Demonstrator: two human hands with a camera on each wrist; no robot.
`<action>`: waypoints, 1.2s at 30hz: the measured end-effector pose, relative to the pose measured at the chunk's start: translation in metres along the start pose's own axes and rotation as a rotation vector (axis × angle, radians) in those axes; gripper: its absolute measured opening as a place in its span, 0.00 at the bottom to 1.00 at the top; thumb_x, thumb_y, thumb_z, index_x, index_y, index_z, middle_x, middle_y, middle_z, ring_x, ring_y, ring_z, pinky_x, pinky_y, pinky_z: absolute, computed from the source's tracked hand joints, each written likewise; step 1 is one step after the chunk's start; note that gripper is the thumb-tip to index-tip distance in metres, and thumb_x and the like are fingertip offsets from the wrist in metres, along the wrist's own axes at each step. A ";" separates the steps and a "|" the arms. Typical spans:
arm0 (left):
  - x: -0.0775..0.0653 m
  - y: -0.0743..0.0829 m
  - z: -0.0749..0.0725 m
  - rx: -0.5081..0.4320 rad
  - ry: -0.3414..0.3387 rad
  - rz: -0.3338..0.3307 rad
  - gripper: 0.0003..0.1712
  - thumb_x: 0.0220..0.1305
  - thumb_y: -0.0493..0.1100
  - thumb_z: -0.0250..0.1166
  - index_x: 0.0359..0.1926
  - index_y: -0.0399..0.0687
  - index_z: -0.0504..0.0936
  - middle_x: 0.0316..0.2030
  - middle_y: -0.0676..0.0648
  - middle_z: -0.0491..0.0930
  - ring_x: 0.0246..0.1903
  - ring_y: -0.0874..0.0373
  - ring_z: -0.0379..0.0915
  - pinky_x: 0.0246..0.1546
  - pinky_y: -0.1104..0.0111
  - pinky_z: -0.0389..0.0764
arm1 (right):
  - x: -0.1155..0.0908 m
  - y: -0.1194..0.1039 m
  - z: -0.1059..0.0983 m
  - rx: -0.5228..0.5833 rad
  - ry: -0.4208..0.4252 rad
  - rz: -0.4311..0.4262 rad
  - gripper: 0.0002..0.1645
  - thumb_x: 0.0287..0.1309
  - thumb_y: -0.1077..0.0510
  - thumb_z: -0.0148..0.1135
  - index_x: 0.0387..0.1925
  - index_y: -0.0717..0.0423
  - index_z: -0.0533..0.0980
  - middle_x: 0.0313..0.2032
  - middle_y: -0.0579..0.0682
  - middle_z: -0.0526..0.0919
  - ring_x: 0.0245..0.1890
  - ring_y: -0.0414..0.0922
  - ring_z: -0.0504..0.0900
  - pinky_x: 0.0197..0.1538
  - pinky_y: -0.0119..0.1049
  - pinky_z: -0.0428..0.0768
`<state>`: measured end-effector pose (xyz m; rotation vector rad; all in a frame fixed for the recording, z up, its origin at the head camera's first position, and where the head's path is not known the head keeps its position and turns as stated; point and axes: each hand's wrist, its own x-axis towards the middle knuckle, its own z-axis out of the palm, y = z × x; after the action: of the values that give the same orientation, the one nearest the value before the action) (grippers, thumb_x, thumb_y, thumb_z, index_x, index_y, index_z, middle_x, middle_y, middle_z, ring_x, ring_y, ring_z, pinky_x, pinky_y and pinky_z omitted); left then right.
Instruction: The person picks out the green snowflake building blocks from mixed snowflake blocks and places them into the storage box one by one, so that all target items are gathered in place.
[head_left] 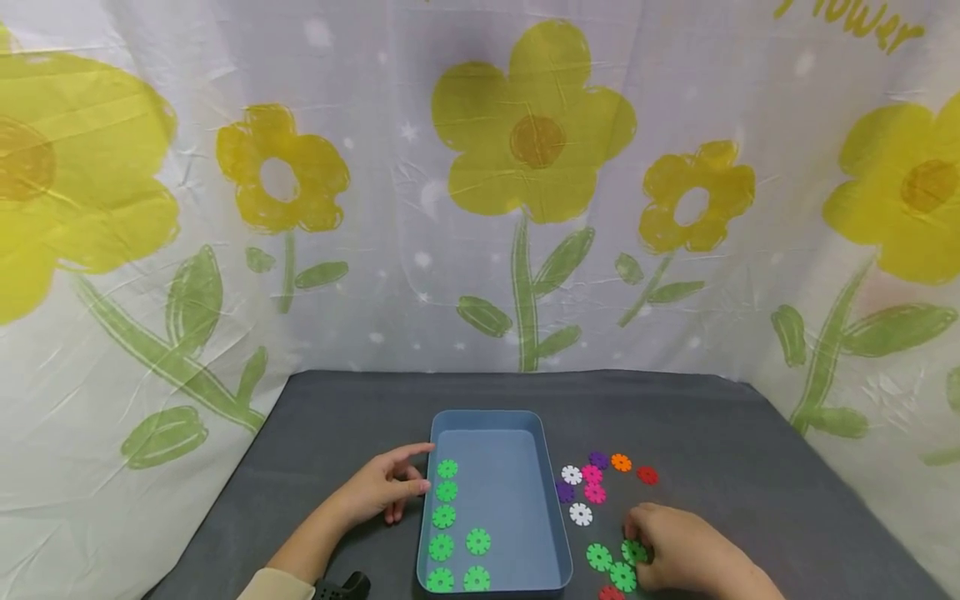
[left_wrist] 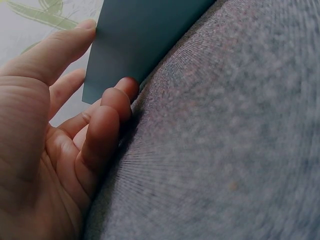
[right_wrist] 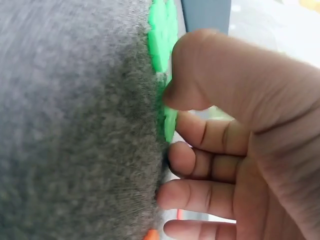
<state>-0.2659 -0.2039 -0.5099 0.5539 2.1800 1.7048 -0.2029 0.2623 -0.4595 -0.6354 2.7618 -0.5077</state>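
Observation:
A blue-grey rectangular tray (head_left: 502,421) lies on the dark cloth. Inside it, green notched plastic discs (head_left: 442,547) form a full column along the left wall, with a shorter second column beside it. My left hand (head_left: 386,483) is at the tray's left side, its index finger and thumb tips at the wall and the other fingers loosely bent. To the right of the tray, my right hand (head_left: 686,546) pinches a green disc (head_left: 633,552) between thumb and index finger, low over the cloth. Two more green discs (head_left: 599,557) lie right beside it.
Right of the tray, loose discs lie on the cloth: white (head_left: 581,514), pink (head_left: 595,493), purple (head_left: 598,459), orange (head_left: 621,462) and red (head_left: 648,475). Another red disc (head_left: 611,592) is at the near edge of view. A flower-printed curtain (head_left: 390,250) hangs behind the table.

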 end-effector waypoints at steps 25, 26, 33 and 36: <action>0.000 0.000 0.000 0.003 0.003 -0.009 0.40 0.72 0.45 0.68 0.78 0.43 0.62 0.39 0.42 0.84 0.17 0.55 0.72 0.16 0.64 0.77 | 0.022 -0.050 -0.054 -0.035 0.192 -0.071 0.17 0.43 0.58 0.71 0.37 0.45 0.76 0.29 0.40 0.74 0.24 0.37 0.69 0.30 0.36 0.71; -0.001 0.000 0.000 0.001 0.004 -0.010 0.40 0.72 0.45 0.68 0.78 0.43 0.62 0.39 0.42 0.84 0.16 0.55 0.72 0.16 0.65 0.77 | 0.024 -0.053 -0.055 -0.031 0.202 -0.078 0.17 0.42 0.58 0.71 0.37 0.45 0.76 0.29 0.40 0.75 0.24 0.37 0.69 0.30 0.36 0.71; -0.001 0.001 0.000 0.004 0.005 -0.010 0.40 0.72 0.44 0.68 0.78 0.42 0.62 0.38 0.42 0.84 0.16 0.55 0.72 0.16 0.65 0.77 | 0.047 -0.074 -0.057 -0.004 0.233 -0.166 0.17 0.42 0.61 0.69 0.37 0.46 0.77 0.29 0.40 0.76 0.26 0.36 0.71 0.30 0.34 0.73; 0.000 0.001 0.001 0.005 0.004 -0.010 0.40 0.72 0.45 0.68 0.78 0.43 0.62 0.38 0.42 0.84 0.16 0.55 0.72 0.16 0.65 0.77 | 0.056 -0.084 -0.056 -0.008 0.229 -0.190 0.17 0.42 0.60 0.67 0.38 0.46 0.77 0.29 0.40 0.75 0.27 0.37 0.71 0.31 0.35 0.73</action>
<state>-0.2654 -0.2031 -0.5089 0.5403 2.1863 1.6975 -0.2389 0.1810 -0.3853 -0.8992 2.9326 -0.6472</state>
